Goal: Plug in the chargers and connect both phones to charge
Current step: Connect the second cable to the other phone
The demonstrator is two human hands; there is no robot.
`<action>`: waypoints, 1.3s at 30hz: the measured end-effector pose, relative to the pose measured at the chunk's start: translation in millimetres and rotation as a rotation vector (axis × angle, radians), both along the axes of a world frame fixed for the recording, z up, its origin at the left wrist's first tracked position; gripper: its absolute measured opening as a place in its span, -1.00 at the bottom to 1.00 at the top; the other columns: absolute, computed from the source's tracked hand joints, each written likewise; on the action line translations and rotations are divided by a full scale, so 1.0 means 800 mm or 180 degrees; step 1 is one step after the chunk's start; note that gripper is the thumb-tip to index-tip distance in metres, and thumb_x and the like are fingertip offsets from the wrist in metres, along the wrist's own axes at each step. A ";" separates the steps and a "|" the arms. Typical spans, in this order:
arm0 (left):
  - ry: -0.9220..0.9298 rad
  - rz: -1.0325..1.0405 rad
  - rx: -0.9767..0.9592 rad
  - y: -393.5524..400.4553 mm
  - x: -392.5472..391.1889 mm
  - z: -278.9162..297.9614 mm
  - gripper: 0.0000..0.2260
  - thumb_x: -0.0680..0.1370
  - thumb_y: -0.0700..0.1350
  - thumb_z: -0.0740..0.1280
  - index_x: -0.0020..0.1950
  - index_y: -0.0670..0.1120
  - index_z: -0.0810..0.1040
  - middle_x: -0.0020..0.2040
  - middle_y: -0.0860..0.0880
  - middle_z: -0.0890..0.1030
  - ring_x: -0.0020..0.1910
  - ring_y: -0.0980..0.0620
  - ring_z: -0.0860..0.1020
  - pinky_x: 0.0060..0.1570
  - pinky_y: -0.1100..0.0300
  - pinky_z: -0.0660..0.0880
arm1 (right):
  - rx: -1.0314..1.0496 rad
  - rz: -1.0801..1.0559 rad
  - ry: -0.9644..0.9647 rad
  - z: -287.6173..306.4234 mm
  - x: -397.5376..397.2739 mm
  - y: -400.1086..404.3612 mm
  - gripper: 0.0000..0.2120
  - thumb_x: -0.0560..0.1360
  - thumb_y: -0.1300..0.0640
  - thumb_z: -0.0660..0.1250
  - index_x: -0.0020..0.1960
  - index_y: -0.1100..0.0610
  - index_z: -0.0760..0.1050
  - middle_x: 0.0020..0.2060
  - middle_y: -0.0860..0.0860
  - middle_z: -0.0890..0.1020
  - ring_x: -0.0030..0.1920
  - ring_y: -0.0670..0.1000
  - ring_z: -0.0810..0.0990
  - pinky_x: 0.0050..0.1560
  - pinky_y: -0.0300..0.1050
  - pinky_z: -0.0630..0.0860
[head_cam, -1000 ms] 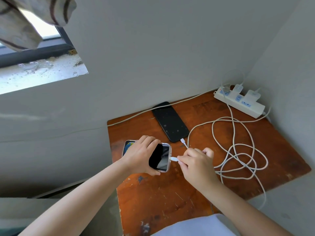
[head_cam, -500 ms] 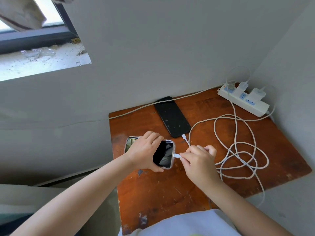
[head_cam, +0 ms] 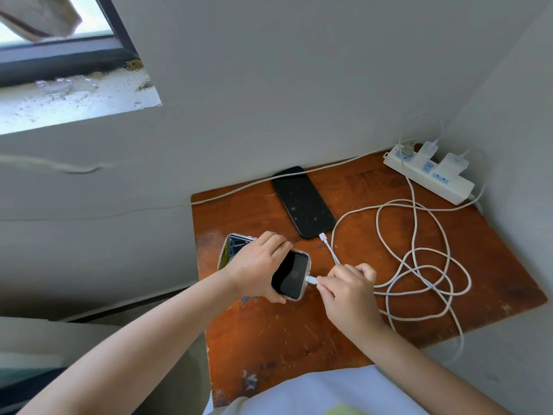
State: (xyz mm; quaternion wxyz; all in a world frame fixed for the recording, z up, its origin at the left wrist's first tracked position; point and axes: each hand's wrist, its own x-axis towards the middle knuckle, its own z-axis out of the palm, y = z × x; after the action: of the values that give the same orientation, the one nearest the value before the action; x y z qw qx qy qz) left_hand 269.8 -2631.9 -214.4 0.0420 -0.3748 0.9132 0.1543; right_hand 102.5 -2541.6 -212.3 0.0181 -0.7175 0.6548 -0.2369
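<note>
My left hand (head_cam: 258, 265) grips a phone in a clear case (head_cam: 291, 275) just above the wooden table (head_cam: 287, 333). My right hand (head_cam: 347, 292) pinches a white cable plug (head_cam: 311, 280) whose tip sits at the phone's bottom port. A second white plug (head_cam: 323, 236) lies loose right by the bottom end of a black phone (head_cam: 302, 202) lying flat on the table at the back. Both cables run in tangled loops (head_cam: 419, 265) to two white chargers (head_cam: 428, 148) (head_cam: 454, 163) plugged into a white power strip (head_cam: 431, 178) in the far right corner.
The table stands in a corner between two grey walls. The strip's own cord (head_cam: 269, 179) runs left along the back edge. A window sill (head_cam: 74, 100) is high on the left. One cable hangs over the table's front right edge (head_cam: 460, 339).
The view shifted a little. My hands have kept the plug pressed at the cased phone's port; the plug now looks seated closer against the phone.
</note>
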 end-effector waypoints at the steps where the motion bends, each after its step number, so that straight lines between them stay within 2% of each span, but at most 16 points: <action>1: -0.0030 -0.0047 0.0004 -0.001 0.000 0.000 -0.20 0.28 0.21 0.42 0.38 -0.12 0.21 0.33 -0.09 0.34 0.29 -0.03 0.23 0.27 0.18 0.24 | 0.0018 -0.0026 -0.0030 -0.002 0.003 0.003 -0.81 0.09 0.36 0.61 -0.38 0.21 0.65 -0.53 0.08 0.62 -0.47 0.04 0.61 -0.24 0.09 0.52; 12: -0.0293 -0.0394 0.0013 -0.009 0.001 -0.004 -0.23 0.31 0.18 0.41 0.38 -0.10 0.19 0.34 -0.09 0.32 0.29 -0.04 0.23 0.27 0.17 0.26 | 0.0140 -0.0027 -0.0111 -0.020 0.010 0.008 -0.81 0.09 0.32 0.62 -0.38 0.17 0.65 -0.52 0.05 0.62 -0.47 0.00 0.60 -0.25 0.05 0.54; 16: -0.0805 -0.0857 -0.0015 -0.036 -0.001 -0.003 -0.24 0.34 0.13 0.41 0.40 -0.13 0.15 0.38 -0.13 0.28 0.34 -0.08 0.19 0.32 0.11 0.24 | 0.0461 0.0209 -0.0106 -0.026 0.012 0.001 -0.78 0.07 0.24 0.65 -0.35 0.13 0.66 -0.47 0.01 0.66 -0.42 -0.02 0.63 -0.26 0.09 0.57; 19: -0.1320 -0.1069 -0.0007 -0.062 -0.006 -0.001 -0.20 0.34 0.05 0.44 0.42 -0.17 0.09 0.44 -0.16 0.21 0.40 -0.12 0.12 0.38 0.05 0.16 | 0.0831 0.0277 -0.0040 -0.036 0.004 -0.005 -0.81 0.22 0.18 0.58 -0.19 0.15 0.67 -0.29 0.05 0.71 -0.23 0.06 0.66 -0.07 0.18 0.53; 21: -0.1540 -0.1104 -0.0028 -0.079 -0.007 0.001 -0.18 0.34 0.01 0.45 0.43 -0.17 0.06 0.46 -0.16 0.17 0.43 -0.13 0.09 0.40 0.04 0.11 | 0.1071 0.0276 -0.0064 -0.043 -0.002 -0.008 -0.79 0.40 0.12 0.44 0.01 0.15 0.62 -0.08 0.07 0.68 0.00 0.08 0.59 0.12 0.11 0.41; 23: -0.1621 -0.1104 -0.0065 -0.091 -0.005 0.002 -0.20 0.35 -0.03 0.45 0.43 -0.16 0.07 0.47 -0.15 0.16 0.44 -0.12 0.08 0.41 0.06 0.09 | 0.1198 0.0257 -0.0108 -0.051 -0.008 -0.009 -0.74 0.49 0.07 0.32 0.15 0.13 0.54 0.07 0.06 0.61 0.14 0.05 0.49 0.21 0.00 0.34; 25: -0.1696 -0.1165 -0.0111 -0.100 -0.005 0.003 -0.22 0.36 -0.07 0.45 0.44 -0.14 0.07 0.47 -0.15 0.17 0.44 -0.12 0.08 0.41 0.06 0.08 | 0.1201 0.0223 -0.0094 -0.053 -0.011 -0.011 -0.71 0.50 0.06 0.30 0.20 0.12 0.51 0.15 0.06 0.57 0.20 0.05 0.46 0.23 -0.02 0.35; 28: -0.1872 -0.1286 -0.0025 -0.106 -0.007 0.002 -0.19 0.35 -0.07 0.46 0.44 -0.13 0.05 0.48 -0.14 0.15 0.45 -0.13 0.07 0.42 0.05 0.05 | 0.1042 0.0239 0.0299 -0.057 -0.012 -0.014 -0.65 0.41 0.03 0.42 0.15 0.13 0.54 0.16 0.11 0.59 0.22 0.14 0.50 0.21 0.13 0.39; 30: -0.1939 -0.1300 0.0029 -0.107 -0.008 0.002 -0.18 0.34 -0.07 0.46 0.45 -0.13 0.04 0.48 -0.13 0.13 0.46 -0.12 0.05 0.43 0.03 0.03 | 0.1275 0.0290 0.0502 -0.061 -0.010 -0.016 -0.56 0.47 -0.06 0.31 0.30 0.07 0.41 0.36 0.11 0.41 0.39 0.14 0.28 0.36 0.22 0.15; 32: -0.1913 -0.1229 0.0043 -0.107 -0.008 -0.001 -0.16 0.34 -0.09 0.47 0.45 -0.11 0.02 0.49 -0.12 0.11 0.47 -0.11 0.03 0.45 0.03 0.02 | 0.1486 0.0306 0.0571 -0.069 -0.010 -0.016 -0.50 0.53 -0.13 0.14 0.41 0.02 0.21 0.47 0.07 0.17 0.47 0.10 0.02 0.42 0.20 -0.06; 33: -0.1871 -0.1168 0.0035 -0.105 -0.007 -0.002 -0.16 0.34 -0.10 0.47 0.45 -0.11 0.01 0.50 -0.11 0.09 0.47 -0.10 0.01 0.45 0.02 0.01 | 0.1468 0.0307 0.0615 -0.070 -0.010 -0.016 -0.49 0.53 -0.14 0.14 0.42 0.03 0.20 0.47 0.08 0.16 0.47 0.12 0.02 0.41 0.21 -0.05; 34: -0.1830 -0.1110 0.0003 -0.103 -0.005 -0.002 -0.15 0.35 -0.10 0.46 0.46 -0.10 -0.02 0.50 -0.11 0.07 0.48 -0.09 -0.01 0.46 0.03 -0.02 | 0.1476 0.0326 0.0674 -0.069 -0.009 -0.015 -0.49 0.51 -0.14 0.19 0.39 0.05 0.26 0.44 0.11 0.24 0.45 0.15 0.11 0.39 0.24 0.04; 36: -0.1689 -0.0951 -0.0063 -0.095 0.002 -0.002 -0.14 0.36 -0.09 0.45 0.46 -0.07 -0.06 0.52 -0.09 0.01 0.48 -0.07 -0.08 0.44 0.03 -0.09 | 0.1367 0.0291 0.0858 -0.065 -0.005 -0.013 -0.50 0.41 -0.11 0.36 0.26 0.09 0.45 0.30 0.15 0.47 0.33 0.19 0.38 0.23 0.29 0.31; 37: -0.1507 -0.0789 -0.0036 -0.088 0.009 -0.002 -0.12 0.36 -0.08 0.46 0.46 -0.04 -0.08 0.52 -0.07 -0.02 0.48 -0.06 -0.11 0.43 0.03 -0.10 | 0.1237 0.0247 0.0911 -0.065 -0.004 -0.011 -0.51 0.35 -0.11 0.43 0.20 0.11 0.51 0.22 0.15 0.55 0.26 0.19 0.47 0.14 0.29 0.40; 39: -0.0865 -0.0241 0.0075 -0.067 0.027 -0.002 -0.13 0.36 0.00 0.45 0.46 0.01 -0.08 0.52 -0.04 -0.03 0.48 -0.05 -0.11 0.42 0.03 -0.05 | 0.1094 0.0224 0.0874 -0.065 -0.003 -0.012 -0.51 0.30 -0.09 0.47 0.15 0.12 0.55 0.17 0.16 0.59 0.20 0.20 0.52 0.08 0.30 0.45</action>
State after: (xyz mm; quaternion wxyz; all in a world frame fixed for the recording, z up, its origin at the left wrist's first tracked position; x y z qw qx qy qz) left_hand 291.6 -2685.6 -216.3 0.1755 -0.3570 0.9107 0.1111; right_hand 99.8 -2551.0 -264.6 0.0590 -0.7517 0.6565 -0.0211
